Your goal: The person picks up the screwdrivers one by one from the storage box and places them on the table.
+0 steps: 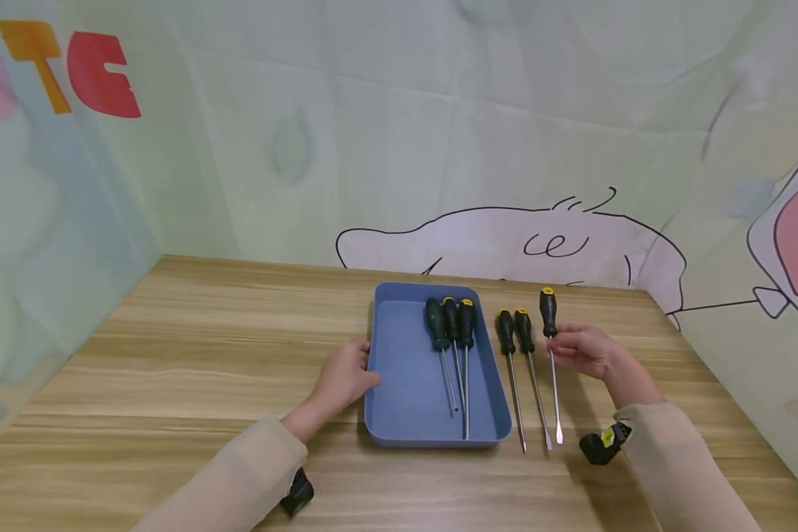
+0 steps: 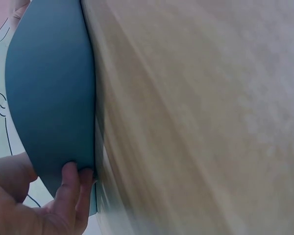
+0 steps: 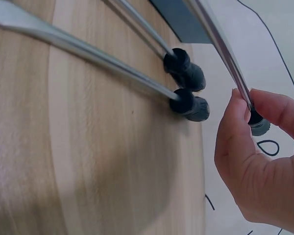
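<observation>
In the head view my left hand (image 1: pixel 343 380) grips the left side of a blue tray (image 1: pixel 399 384). Its thumb lies over the rim, while in the left wrist view the fingers (image 2: pixel 71 193) press the outer wall. My right hand (image 1: pixel 581 349) pinches a flat-blade screwdriver (image 1: pixel 549 314) by its shaft just below the black, yellow-capped handle; the right wrist view shows it raised off the table. Two similar screwdrivers, one nearer the tray (image 1: pixel 506 332) and one beside it (image 1: pixel 524 332), lie on the table between tray and right hand. Three screwdrivers (image 1: pixel 466 325) lie in the tray's right half.
Beneath everything is a wood-grain table (image 1: pixel 226 332). A printed cloth backdrop (image 1: pixel 386 148) stands along its far edge and sides. Small black wrist cameras hang at both cuffs, one low by the right sleeve (image 1: pixel 678 465).
</observation>
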Motion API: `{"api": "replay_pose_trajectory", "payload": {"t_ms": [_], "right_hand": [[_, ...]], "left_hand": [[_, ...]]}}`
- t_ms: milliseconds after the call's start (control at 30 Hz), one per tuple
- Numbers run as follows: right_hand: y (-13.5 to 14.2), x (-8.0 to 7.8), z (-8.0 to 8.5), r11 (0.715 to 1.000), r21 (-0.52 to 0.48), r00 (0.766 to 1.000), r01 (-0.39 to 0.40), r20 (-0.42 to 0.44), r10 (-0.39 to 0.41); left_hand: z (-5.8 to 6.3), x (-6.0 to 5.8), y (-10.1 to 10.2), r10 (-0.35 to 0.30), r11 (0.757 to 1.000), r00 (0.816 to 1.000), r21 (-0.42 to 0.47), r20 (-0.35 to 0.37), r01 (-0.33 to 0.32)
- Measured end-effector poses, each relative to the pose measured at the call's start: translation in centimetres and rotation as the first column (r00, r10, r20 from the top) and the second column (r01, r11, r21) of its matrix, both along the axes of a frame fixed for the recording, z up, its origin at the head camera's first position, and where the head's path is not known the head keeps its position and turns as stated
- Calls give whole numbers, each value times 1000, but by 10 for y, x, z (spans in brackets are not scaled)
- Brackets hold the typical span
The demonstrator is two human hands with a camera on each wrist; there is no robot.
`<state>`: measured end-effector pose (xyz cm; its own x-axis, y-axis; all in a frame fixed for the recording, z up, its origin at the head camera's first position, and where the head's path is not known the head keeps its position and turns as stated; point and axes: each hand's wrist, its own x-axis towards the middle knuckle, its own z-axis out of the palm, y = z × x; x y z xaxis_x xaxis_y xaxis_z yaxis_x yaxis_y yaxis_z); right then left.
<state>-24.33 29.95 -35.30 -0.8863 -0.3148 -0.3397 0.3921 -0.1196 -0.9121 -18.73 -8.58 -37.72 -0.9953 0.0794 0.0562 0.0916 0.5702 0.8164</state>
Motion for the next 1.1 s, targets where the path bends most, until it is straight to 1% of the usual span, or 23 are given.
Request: {"api": "replay_pose_trajectory", "payload": {"t_ms": [33,133,233,267,433,567,700,767,833,867,1000,1067,1100], "right_hand": [[7,-6,-9,998,-45,999,-33,-14,32],[14,-8,-16,997,-58,998,-57,-21,56],[10,-5,-13,1000,-23,1000,-21,10,21],[5,1,-7,1000,28,1000,12,28,-13],[-5,8,2,992,98,993,76,82,-84],[-7,10,0,989,110,989,96,103,-108],[-8,10,-5,990,97,988,100,107,-111],[-7,9,-8,989,105,988,102,103,-113],[-1,4,-15,993,87,991,76,101,-85],[0,2,-18,992,98,991,78,99,-87],[-3,0,-19,987,132,989,91,102,-105],[-11,3,-14,974,188,985,124,98,-144],[-14,4,-12,972,202,986,121,92,-141]], "left_hand": [[0,0,0,1,1000,1000,-1,1,-1],[0,0,0,1,1000,1000,-4,3,-1],[0,0,0,0,1000,1000,-3,3,0],[0,0,0,0,1000,1000,-4,2,0],[0,0,0,-1,1000,1000,2,3,1],[1,0,1,0,1000,1000,3,-4,0],[1,0,1,2,1000,1000,2,-12,-2],[2,0,1,5,1000,1000,1,-11,-5],[2,0,0,5,1000,1000,-4,-11,-5],[2,1,0,5,1000,1000,-5,-11,-5],[3,1,0,3,1000,1000,-7,-13,-3],[3,1,1,2,1000,1000,-6,-12,-3],[3,1,1,2,1000,1000,-6,-11,-2]]}}
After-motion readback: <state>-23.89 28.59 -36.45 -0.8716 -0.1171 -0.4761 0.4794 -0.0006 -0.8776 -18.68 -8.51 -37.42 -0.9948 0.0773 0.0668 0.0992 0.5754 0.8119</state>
